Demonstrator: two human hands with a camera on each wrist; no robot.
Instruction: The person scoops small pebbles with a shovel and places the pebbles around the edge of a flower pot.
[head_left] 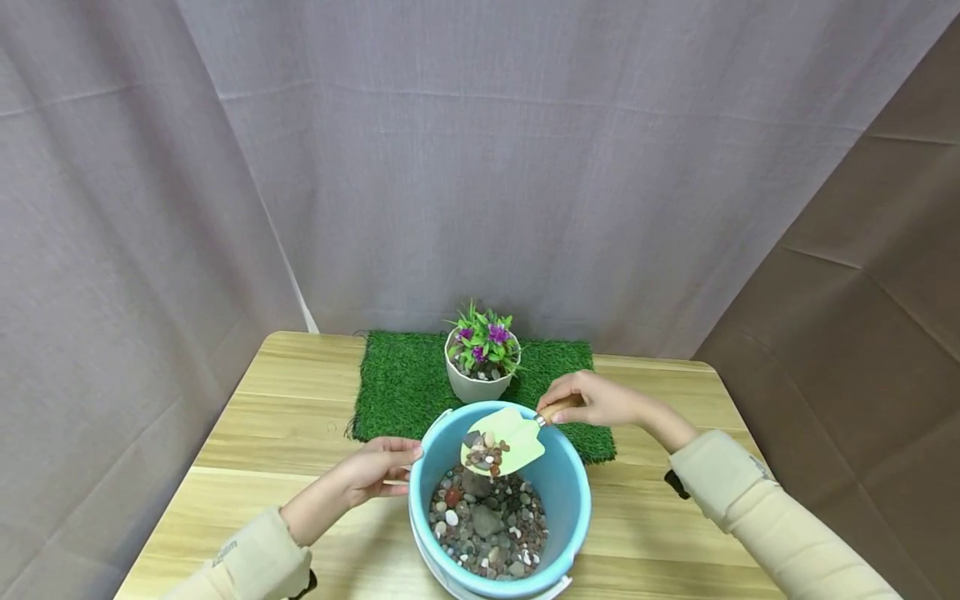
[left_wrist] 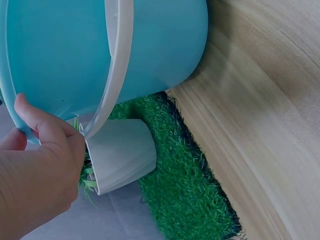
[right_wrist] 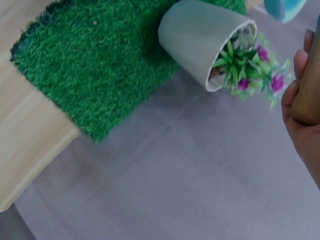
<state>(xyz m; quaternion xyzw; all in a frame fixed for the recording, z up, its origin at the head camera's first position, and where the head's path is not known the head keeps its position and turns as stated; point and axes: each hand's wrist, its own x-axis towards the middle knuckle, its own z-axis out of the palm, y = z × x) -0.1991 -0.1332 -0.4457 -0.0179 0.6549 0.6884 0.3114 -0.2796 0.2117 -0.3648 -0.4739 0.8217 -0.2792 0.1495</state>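
My right hand grips the wooden handle of a garden trowel with a pale green blade. A small heap of pebbles lies on the blade, which is held over the mouth of a light blue bucket. Inside the bucket, mixed pebbles and larger stones cover the bottom. At the bucket's left side, my left hand holds the rim; the left wrist view shows a digit on either side of it. In the right wrist view, only the handle of the trowel shows.
Behind the bucket, a white pot with green leaves and purple flowers stands on an artificial grass mat. The bucket's white carrying handle hangs at its side. A wooden table carries everything, with grey curtains behind.
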